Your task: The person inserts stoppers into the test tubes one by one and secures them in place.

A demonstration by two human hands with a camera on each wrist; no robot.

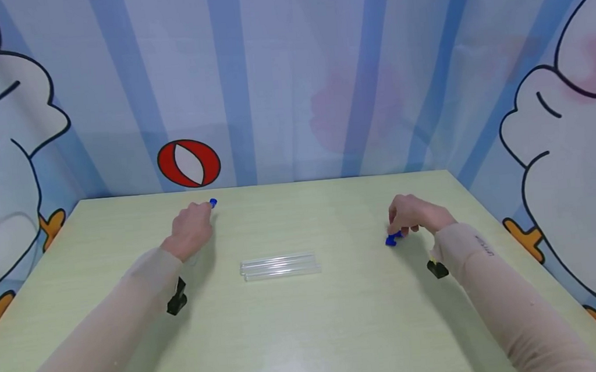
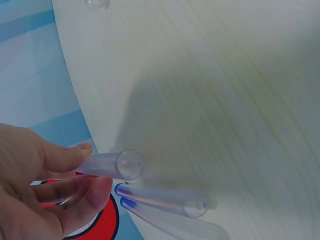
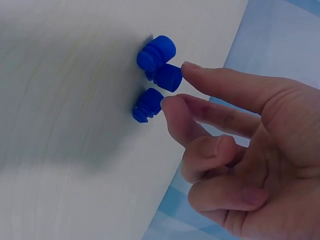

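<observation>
My left hand [image 1: 190, 229] pinches a clear test tube [image 2: 112, 165] between thumb and fingers, its rounded end pointing out over the table. Beside it in the left wrist view lie two more test tubes [image 2: 167, 198], blue at their far ends. A blue cap [image 1: 213, 202] shows just past my left hand in the head view. My right hand [image 1: 414, 212] reaches down to several small ribbed blue caps [image 3: 158, 51] on the table. Its thumb and index finger are spread apart, with their tips at two of the caps; whether they touch is unclear.
Several clear tubes [image 1: 280, 266] lie side by side mid-table, between the hands. The pale wooden table [image 1: 310, 337] ends at a striped blue curtain [image 1: 290, 81] with cartoon figures, which also runs along both sides.
</observation>
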